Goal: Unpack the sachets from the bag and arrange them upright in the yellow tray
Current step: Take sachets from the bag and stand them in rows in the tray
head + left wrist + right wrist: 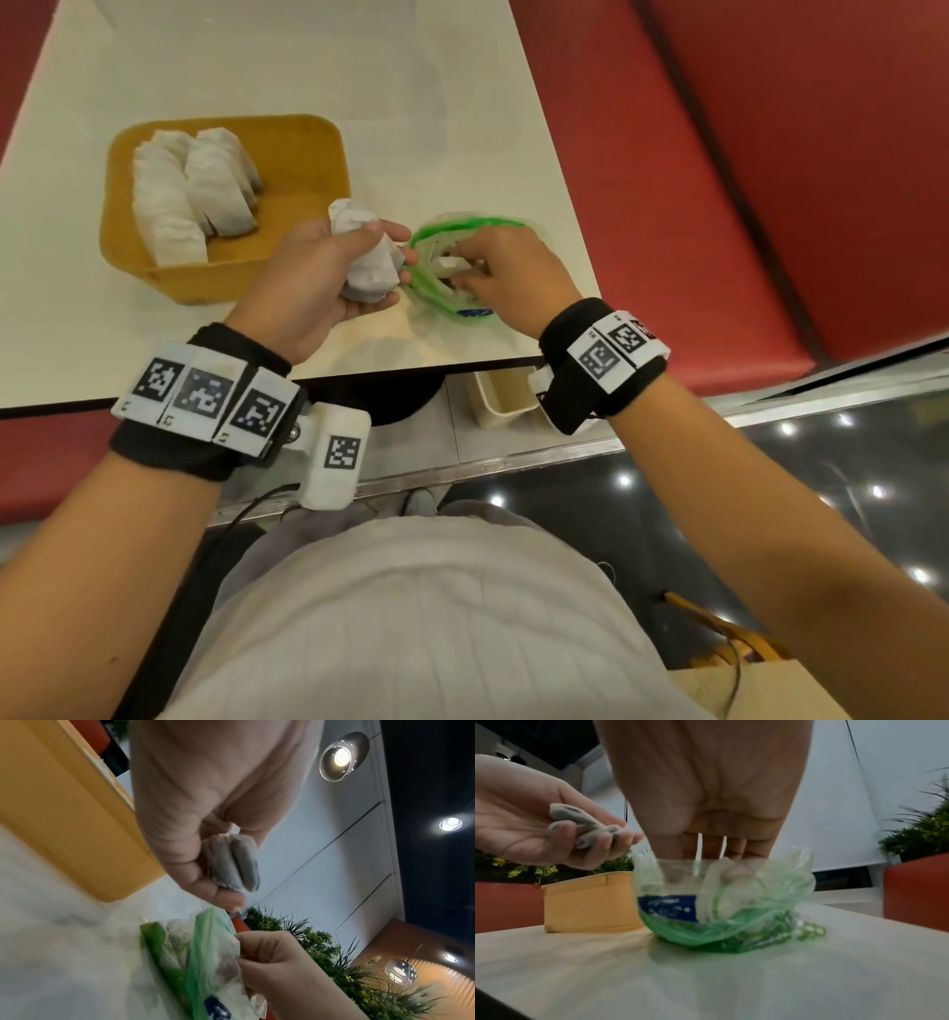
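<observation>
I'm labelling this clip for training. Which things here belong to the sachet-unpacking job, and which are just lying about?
Part of the job:
- yellow tray, sachets in tray standing in rows
- green-rimmed bag on the table
- left hand holding a bunch of sachets
- right hand, fingers inside the bag

Lying about:
- white table
- red bench
- small beige bin under the table

Your tray (308, 154) sits on the table (359, 67), left of the bag (436, 298). Two rows of sachets (190, 195) stand in the tray's left half. Your left hand (313, 277) holds a bunch of sachets (367, 257) between tray and bag. Your right hand (508, 272) reaches into the bag's mouth.
</observation>
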Motion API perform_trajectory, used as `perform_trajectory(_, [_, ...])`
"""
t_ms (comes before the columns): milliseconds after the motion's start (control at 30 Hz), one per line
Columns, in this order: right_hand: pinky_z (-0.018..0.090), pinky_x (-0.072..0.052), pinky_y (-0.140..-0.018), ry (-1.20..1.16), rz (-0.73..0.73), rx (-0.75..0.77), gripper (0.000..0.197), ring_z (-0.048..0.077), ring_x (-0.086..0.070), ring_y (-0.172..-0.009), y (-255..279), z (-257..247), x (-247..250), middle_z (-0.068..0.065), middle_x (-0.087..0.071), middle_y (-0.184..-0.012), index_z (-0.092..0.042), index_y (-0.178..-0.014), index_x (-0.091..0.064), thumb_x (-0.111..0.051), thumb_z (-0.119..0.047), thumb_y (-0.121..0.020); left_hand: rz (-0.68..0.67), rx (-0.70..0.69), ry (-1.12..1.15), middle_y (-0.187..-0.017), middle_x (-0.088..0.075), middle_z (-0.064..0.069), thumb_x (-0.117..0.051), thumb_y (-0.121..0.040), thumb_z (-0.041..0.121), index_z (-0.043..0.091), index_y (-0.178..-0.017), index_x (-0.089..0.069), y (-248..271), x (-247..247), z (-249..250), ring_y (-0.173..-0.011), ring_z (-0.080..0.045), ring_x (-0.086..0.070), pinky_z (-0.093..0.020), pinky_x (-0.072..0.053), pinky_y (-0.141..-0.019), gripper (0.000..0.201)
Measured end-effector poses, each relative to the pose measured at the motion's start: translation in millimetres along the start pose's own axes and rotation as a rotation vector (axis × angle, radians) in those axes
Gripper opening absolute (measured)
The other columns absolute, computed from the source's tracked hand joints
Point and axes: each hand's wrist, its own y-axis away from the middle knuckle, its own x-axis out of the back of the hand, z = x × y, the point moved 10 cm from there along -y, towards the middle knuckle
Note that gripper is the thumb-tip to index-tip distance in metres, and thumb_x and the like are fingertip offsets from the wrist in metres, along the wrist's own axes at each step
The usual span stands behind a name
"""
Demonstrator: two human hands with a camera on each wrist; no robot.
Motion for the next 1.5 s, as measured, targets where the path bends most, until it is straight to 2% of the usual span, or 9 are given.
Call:
perform_trajectory(167, [0.025, -0.027, -0.052, -0.156, 0.119, -0.098, 0.038, 0.01, -0.034, -0.051, -2.6, 22.5, 20.1, -0.004, -0.037, -0.051, -0.018, -0.052, -0.044, -0.062, -0.016, -0.086, -0.001, 0.052, 0.065, -0.094, -0.07, -0.004, -0.042, -0.103, 0.023, 0.013, -0.104, -0.062, -0.1, 0.7, -8.7, -0.076, -0.009, -0.068, -0.021, -0.056, -0.062, 0.023])
perform_trajectory(300, [0.024, -0.035, -0.053, -0.275, 0.227, -0.123, 0.021, 0.011, -0.036, -0.054, -4.4, 31.5, 49.3, 0.001, -0.041, -0.055, 0.004, -0.069, -0.06, -0.064, -0.01, -0.083, -0.013, 0.138, 0.216, -0.1, -0.068, -0.007, -0.034, -0.103, 0.022, 0.01, -0.11, -0.061, -0.5, -2.9, -14.0, -0.082, -0.012, -0.067, -0.023, -0.057, -0.063, 0.03])
perform_trajectory(400, [0.034, -0.051, -0.059, -0.39, 0.301, -0.127, 0.013, 0.015, -0.048, -0.06, -5.8, 37.4, 68.9, 0.005, -0.051, -0.061, 0.001, -0.074, -0.065, -0.064, -0.008, -0.083, -0.036, 0.175, 0.299, -0.102, -0.068, -0.009, -0.031, -0.102, 0.022, 0.007, -0.114, -0.06, -0.4, -8.5, -11.3, -0.084, -0.016, -0.065, -0.023, -0.057, -0.064, 0.034])
perform_trajectory(500, [0.026, -0.054, -0.058, -0.573, 0.331, -0.114, 0.008, 0.017, -0.058, -0.063, -4.2, 35.1, 86.0, 0.01, -0.06, -0.069, -0.008, -0.077, -0.067, -0.065, -0.002, -0.082, -0.052, 0.18, 0.342, -0.102, -0.069, -0.008, -0.031, -0.103, 0.023, 0.006, -0.118, -0.059, -1.4, -14.0, -6.6, -0.081, -0.015, -0.066, -0.023, -0.057, -0.064, 0.036])
perform_trajectory(767, [0.023, -0.054, -0.054, -1.023, 0.069, 0.129, 0.006, 0.013, -0.06, -0.06, 9.3, -49.5, 101.0, 0.015, -0.061, -0.076, 0.002, -0.087, -0.062, -0.063, 0.007, -0.084, -0.168, 0.25, 0.443, -0.106, -0.068, -0.013, -0.043, -0.094, 0.024, 0.008, -0.112, -0.066, -3.8, -42.9, -0.2, -0.097, -0.03, -0.065, -0.039, -0.06, -0.079, 0.033])
perform_trajectory(867, [0.026, -0.051, -0.051, -0.793, 0.126, 0.121, 0.005, 0.015, -0.059, -0.057, 2.5, -53.8, 94.9, 0.019, -0.064, -0.072, 0.003, -0.085, -0.064, -0.067, 0.003, -0.081, -0.271, 0.255, 0.525, -0.104, -0.068, -0.012, -0.046, -0.089, 0.037, 0.01, -0.103, -0.072, -1.0, -55.7, 4.7, -0.093, -0.031, -0.068, -0.042, -0.055, -0.087, 0.04])
perform_trajectory(1000, [0.018, -0.045, -0.057, -0.43, 0.218, 0.097, 0.004, 0.0, -0.052, -0.053, -5.1, -46.3, 87.3, 0.003, -0.067, -0.069, -0.009, -0.075, -0.068, -0.071, -0.007, -0.074, -0.351, 0.282, 0.531, -0.116, -0.066, -0.01, -0.043, -0.084, 0.061, 0.015, -0.124, -0.061, 3.5, -60.1, 4.9, -0.104, -0.032, -0.065, -0.035, -0.058, -0.083, 0.063])
perform_trajectory(1233, [0.008, -0.036, -0.059, -0.39, 0.223, 0.103, 0.005, -0.008, -0.051, -0.053, -1.3, -32.1, 95.8, -0.004, -0.068, -0.078, -0.012, -0.082, -0.072, -0.071, -0.014, -0.077, -0.241, 0.213, 0.398, -0.1, -0.072, -0.008, -0.049, -0.093, 0.013, 0.007, -0.117, -0.06, -2.2, -50.0, 6.4, -0.084, -0.019, -0.07, -0.023, -0.058, -0.064, 0.027])
perform_trajectory(1500, [0.025, -0.033, -0.047, -0.144, 0.001, -0.299, 0.041, 0.008, -0.041, -0.044, 26.9, 40.7, 29.0, -0.003, -0.053, -0.052, -0.017, -0.055, -0.057, -0.069, -0.044, -0.082, -0.169, 0.164, 0.328, -0.094, -0.071, -0.002, -0.041, -0.099, 0.011, 0.012, -0.115, -0.063, -2.4, -30.7, 6.5, -0.079, -0.011, -0.068, -0.022, -0.058, -0.065, 0.027])
